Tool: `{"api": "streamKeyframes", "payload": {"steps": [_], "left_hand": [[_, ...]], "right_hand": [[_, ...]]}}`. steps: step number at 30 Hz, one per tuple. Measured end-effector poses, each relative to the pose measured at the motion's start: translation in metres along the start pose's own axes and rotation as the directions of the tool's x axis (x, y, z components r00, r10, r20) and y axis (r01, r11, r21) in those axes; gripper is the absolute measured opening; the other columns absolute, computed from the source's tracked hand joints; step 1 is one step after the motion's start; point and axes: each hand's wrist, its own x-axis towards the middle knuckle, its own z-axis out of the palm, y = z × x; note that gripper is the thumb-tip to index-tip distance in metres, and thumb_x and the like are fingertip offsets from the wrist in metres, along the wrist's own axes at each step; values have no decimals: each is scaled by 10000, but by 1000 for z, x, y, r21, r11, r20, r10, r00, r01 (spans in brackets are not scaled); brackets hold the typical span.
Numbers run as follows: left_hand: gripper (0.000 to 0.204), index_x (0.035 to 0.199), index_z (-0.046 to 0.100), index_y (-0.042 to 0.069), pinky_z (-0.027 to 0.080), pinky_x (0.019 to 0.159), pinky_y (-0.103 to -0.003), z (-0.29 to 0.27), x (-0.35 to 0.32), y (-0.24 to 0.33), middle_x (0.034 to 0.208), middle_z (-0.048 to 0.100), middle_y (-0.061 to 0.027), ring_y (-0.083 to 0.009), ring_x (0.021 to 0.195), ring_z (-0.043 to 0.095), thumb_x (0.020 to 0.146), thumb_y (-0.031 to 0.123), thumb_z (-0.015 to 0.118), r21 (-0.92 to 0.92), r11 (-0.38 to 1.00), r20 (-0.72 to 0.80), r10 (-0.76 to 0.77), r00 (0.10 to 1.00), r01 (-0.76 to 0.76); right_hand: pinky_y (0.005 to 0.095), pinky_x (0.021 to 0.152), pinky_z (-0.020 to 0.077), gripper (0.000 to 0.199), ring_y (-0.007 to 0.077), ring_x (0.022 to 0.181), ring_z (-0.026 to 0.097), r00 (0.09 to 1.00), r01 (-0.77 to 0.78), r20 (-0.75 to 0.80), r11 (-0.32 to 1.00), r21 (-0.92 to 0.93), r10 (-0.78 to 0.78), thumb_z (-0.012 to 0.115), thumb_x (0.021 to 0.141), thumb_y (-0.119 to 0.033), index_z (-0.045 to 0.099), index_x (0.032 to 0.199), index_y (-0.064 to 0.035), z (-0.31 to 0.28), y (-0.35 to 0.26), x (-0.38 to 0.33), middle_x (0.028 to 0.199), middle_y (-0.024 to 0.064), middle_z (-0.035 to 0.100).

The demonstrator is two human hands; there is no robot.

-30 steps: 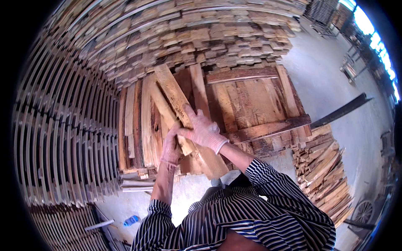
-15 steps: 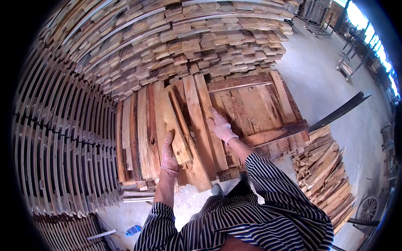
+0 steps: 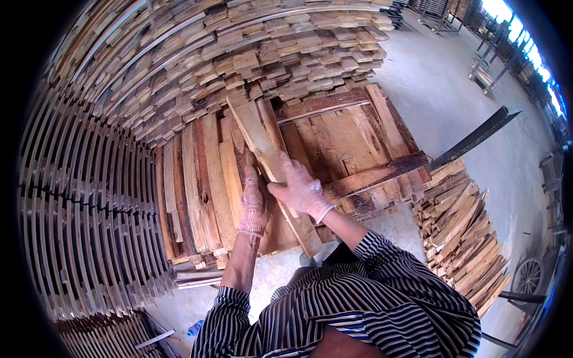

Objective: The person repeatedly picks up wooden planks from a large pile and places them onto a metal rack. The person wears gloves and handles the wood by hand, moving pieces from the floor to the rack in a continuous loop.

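My right hand (image 3: 301, 188), in a pale knitted glove, grips a long wooden board (image 3: 255, 128) over its near half, thumb on the left side and fingers on the right. The board lies slanted, its far end towards the stack and its near end towards my body. My left hand (image 3: 253, 206), gloved too, is just left of that board with its fingers stretched out along its edge; whether it bears on the board is partly hidden. Beneath both hands lies a layer of boards (image 3: 206, 179) set side by side on a low pile.
Behind the pile rises a tall stack of boards (image 3: 256, 59). Slatted stacks (image 3: 89, 221) stand at the left. On the right are a frame of boards (image 3: 352, 185), a dark metal beam (image 3: 477, 137) and a heap of split wood (image 3: 459, 232). A wheel (image 3: 527, 275) is at far right.
My right hand has moved left and nearer my left hand, closing on a board. That board now slants across the layer, its far end closer to the tall stack. My left hand has shifted slightly right.
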Motion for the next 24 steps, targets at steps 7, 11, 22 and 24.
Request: {"api": "streamKeyframes", "payload": {"steps": [7, 11, 22, 24], "left_hand": [[801, 1641, 275, 199, 587, 954, -390, 9, 6, -29, 1332, 643, -140, -269, 1116, 679, 963, 32, 667, 7, 957, -51, -289, 956, 289], [575, 1529, 462, 93, 492, 1089, -410, 17, -5, -54, 1336, 633, -141, -255, 1243, 599, 996, 189, 657, -16, 967, -50, -254, 966, 254], [642, 1516, 500, 48, 362, 1200, -450, -24, 43, 29, 1543, 504, -218, -445, 1451, 425, 1056, 496, 492, 905, -162, 414, 125, 902, -393], [588, 1520, 481, 21, 341, 1213, -482, -56, 63, 16, 1557, 469, -251, -442, 1468, 400, 1058, 384, 519, 817, -410, 493, 132, 860, -405]], "right_hand": [[533, 1147, 406, 778, 452, 1391, 467, 944, -249, -312, 854, -456, 109, 606, 957, -572, 359, 1612, -234, -75, 79, 6, 1504, 294, 473], [511, 1183, 350, 931, 424, 1474, 406, 998, -61, 29, 973, 221, 56, 549, 978, -633, 216, 1651, -84, -26, 58, 10, 1628, 279, 343], [468, 1141, 432, 824, 409, 1388, 506, 997, -66, -34, 994, -82, 64, 588, 977, -316, 186, 1622, 1, 27, 50, 80, 1551, 247, 470], [504, 1088, 474, 792, 407, 1370, 522, 994, 33, -102, 989, -146, -48, 589, 974, -334, 234, 1596, 4, 29, 35, 89, 1532, 263, 481]]}}
